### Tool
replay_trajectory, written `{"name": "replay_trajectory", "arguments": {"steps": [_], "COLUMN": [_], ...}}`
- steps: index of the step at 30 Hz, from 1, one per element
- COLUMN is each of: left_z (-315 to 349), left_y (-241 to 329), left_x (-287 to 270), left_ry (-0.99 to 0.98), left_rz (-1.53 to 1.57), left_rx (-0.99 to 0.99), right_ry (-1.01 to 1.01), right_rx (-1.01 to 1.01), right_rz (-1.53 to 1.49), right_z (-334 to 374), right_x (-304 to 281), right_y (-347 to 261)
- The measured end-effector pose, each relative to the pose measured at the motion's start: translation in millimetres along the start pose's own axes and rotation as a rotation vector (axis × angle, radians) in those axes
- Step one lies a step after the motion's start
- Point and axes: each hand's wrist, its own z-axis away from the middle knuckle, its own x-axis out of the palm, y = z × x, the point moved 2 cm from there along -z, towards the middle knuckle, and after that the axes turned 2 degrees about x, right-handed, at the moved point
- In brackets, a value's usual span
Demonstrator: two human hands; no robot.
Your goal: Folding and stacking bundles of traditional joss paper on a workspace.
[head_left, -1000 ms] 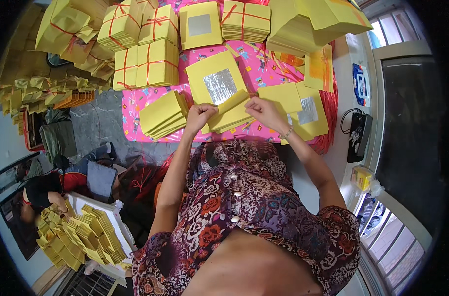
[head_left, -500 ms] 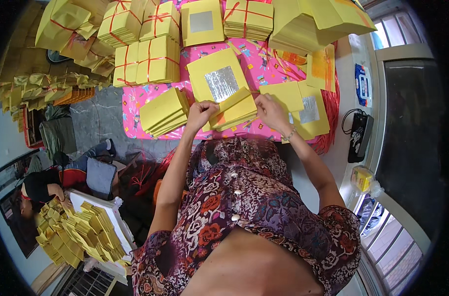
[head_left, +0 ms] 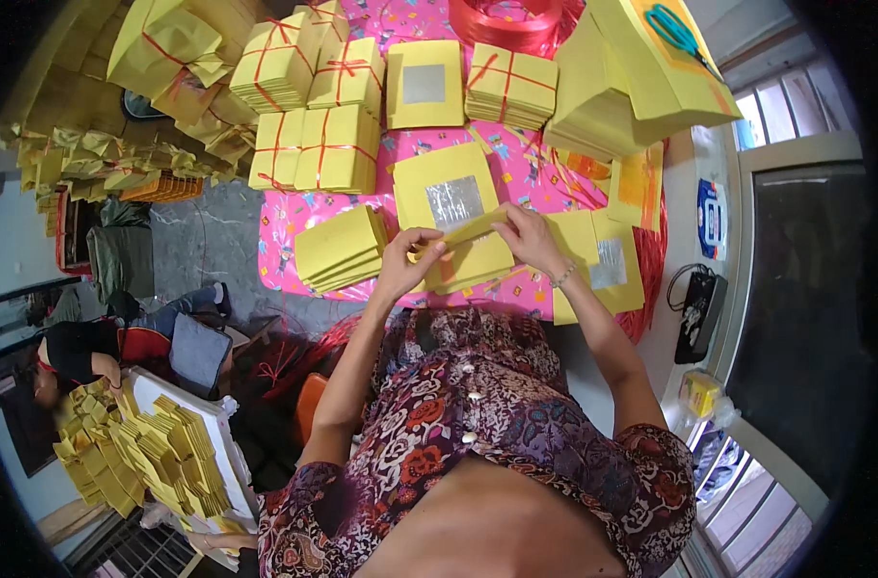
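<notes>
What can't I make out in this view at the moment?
Head view: lower edge of the silver square, hidden by the raised yellow paper.
Head view: number of yellow sheets beneath, edges too small, partly covered by the left hand.
Head view: far side of the red ribbon roll, cut off by the top edge.

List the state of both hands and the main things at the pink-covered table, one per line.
Left hand: gripping yellow sheet.
Right hand: gripping same sheet.
Yellow sheet: one edge lifted.
Front-left yellow pile: untied, unevenly stacked.
Red ribbon roll: wound.
Yellow bundle nearest the roll: tied.
Teal-handled scissors: lying on yellow paper.
</notes>
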Motion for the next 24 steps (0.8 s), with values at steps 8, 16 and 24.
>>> {"name": "replay_trajectory", "arguments": {"steps": [8,16,24], "left_z": [-17.1,-53.0,-54.3], "left_y": [52.8,37.9,20.2], "left_x": [-5.0,17.8,22.3], "left_ry": [0.563,0.079,0.025], "left_rz": [-0.558,-0.937,-0.967], "left_rx": [0.374,0.326,0.276], "right_ry": [0.063,0.138,0.233], "right_rx": [0.102,0.082,-0.163], "right_rz": [-0.087,-0.184,0.274], "right_z": [-70.7,-113.0,-128.0], "right_x": [-10.0,3.2,-5.2], "right_y": [5.9,23.1,-9.4]}}
